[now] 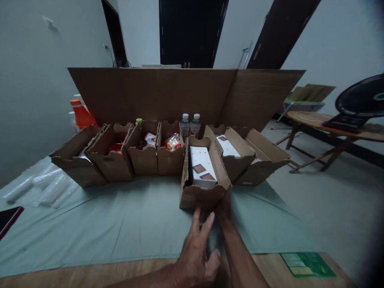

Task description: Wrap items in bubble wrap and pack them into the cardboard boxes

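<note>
Cartons, seven counted, are standing in a row on the green sheet (120, 224) before a tall cardboard screen (168, 92). One carton (201, 196) is sitting nearer than the rest, right of centre, and is holding a white box (203, 166) bearing two brown patches. The right hand (222, 208) is resting against this carton's near right corner, fingers hidden, so their state cannot be told. The left hand (196, 256) is hovering just near of the carton, fingers loosely spread, holding nothing. Two water bottles (190, 125) are standing behind the row. One orange bottle (81, 114) is standing at the far left. Red and white packets (173, 142) are lying in the middle cartons. One wooden table (324, 122) is standing at the right.
</note>
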`<control>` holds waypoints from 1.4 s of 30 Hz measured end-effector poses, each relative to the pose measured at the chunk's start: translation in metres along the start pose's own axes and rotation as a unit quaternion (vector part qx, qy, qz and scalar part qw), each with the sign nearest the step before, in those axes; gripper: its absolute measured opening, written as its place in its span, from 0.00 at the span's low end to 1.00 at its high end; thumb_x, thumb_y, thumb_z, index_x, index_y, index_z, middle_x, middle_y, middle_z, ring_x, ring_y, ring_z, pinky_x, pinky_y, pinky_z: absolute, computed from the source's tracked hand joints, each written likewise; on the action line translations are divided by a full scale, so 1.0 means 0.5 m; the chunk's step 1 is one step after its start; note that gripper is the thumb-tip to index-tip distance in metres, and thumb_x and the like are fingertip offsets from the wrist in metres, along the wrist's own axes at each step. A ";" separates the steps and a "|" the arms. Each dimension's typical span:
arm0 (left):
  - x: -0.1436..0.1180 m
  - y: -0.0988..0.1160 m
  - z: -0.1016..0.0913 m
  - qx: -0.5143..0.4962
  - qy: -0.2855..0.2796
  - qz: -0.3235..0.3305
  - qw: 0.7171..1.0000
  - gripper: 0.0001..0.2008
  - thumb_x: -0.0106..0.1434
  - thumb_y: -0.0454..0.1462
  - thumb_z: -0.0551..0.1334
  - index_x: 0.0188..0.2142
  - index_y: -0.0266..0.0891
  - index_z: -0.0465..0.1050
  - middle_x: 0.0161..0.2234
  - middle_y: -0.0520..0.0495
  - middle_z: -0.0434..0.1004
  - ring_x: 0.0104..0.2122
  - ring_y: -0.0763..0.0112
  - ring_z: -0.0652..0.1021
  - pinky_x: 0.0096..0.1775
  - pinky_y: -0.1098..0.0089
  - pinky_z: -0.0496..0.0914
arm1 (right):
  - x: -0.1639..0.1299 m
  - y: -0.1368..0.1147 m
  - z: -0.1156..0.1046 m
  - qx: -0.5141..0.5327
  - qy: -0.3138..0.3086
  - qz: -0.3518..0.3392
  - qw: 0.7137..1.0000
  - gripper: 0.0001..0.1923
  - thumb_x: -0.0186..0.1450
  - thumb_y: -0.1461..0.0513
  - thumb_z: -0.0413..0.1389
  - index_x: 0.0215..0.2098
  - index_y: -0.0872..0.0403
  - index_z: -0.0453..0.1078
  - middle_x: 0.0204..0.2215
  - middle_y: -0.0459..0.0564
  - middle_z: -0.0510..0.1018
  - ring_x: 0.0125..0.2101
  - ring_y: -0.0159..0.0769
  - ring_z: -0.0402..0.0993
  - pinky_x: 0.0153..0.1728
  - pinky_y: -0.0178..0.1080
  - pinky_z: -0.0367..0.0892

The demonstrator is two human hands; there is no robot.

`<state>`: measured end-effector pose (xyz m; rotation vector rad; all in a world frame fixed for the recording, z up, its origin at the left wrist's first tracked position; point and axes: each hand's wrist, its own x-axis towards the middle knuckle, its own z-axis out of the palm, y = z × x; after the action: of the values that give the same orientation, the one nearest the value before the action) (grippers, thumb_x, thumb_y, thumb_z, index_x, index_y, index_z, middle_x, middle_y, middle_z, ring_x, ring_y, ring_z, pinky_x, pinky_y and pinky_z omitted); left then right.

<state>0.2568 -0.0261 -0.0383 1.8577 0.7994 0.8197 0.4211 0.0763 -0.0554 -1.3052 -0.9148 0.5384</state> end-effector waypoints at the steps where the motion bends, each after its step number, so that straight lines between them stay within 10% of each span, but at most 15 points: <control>1: 0.010 0.001 -0.005 0.001 -0.003 -0.011 1.000 0.43 0.55 0.29 0.61 0.70 0.41 0.53 0.74 0.39 0.36 0.72 0.48 0.46 0.68 0.50 0.53 | 0.001 -0.001 -0.003 0.013 0.009 0.007 1.000 0.27 0.70 0.43 0.49 0.41 0.56 0.76 0.36 0.50 0.82 0.37 0.40 0.78 0.38 0.42 0.73; 12: 0.174 -0.058 -0.033 0.085 0.021 0.015 0.996 0.37 0.55 0.33 0.62 0.65 0.38 0.62 0.73 0.36 0.40 0.70 0.47 0.55 0.66 0.50 0.59 | 0.028 0.033 -0.024 0.072 0.153 0.091 0.981 0.36 0.63 0.36 0.46 0.39 0.56 0.78 0.43 0.58 0.84 0.45 0.46 0.78 0.41 0.44 0.69; 26: 0.229 -0.088 -0.047 0.129 0.015 -0.003 0.991 0.33 0.56 0.31 0.61 0.63 0.35 0.64 0.73 0.35 0.43 0.70 0.48 0.56 0.66 0.52 0.59 | 0.031 0.034 -0.025 0.031 0.127 0.114 0.985 0.33 0.64 0.38 0.44 0.36 0.53 0.78 0.42 0.58 0.84 0.43 0.45 0.80 0.37 0.41 0.68; 35: 0.043 -0.103 -0.143 0.215 -0.129 0.073 0.965 0.26 0.56 0.31 0.62 0.56 0.35 0.72 0.65 0.34 0.66 0.67 0.49 0.61 0.65 0.47 0.59 | 0.015 0.001 -0.010 -0.001 0.075 0.059 0.995 0.22 0.54 0.46 0.61 0.35 0.55 0.76 0.33 0.54 0.84 0.32 0.42 0.80 0.35 0.41 0.69; 42: -0.118 -0.151 -0.286 0.136 0.021 0.053 0.989 0.17 0.63 0.32 0.58 0.50 0.41 0.76 0.53 0.40 0.80 0.59 0.54 0.73 0.59 0.51 0.69 | -0.020 -0.106 0.092 -0.016 -0.036 -0.018 0.999 0.17 0.59 0.51 0.61 0.40 0.54 0.76 0.30 0.50 0.83 0.27 0.36 0.77 0.33 0.40 0.72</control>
<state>0.0945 0.0228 -0.0691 2.1463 0.8805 0.8532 0.3703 0.0835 -0.0067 -1.3014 -1.0085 0.5473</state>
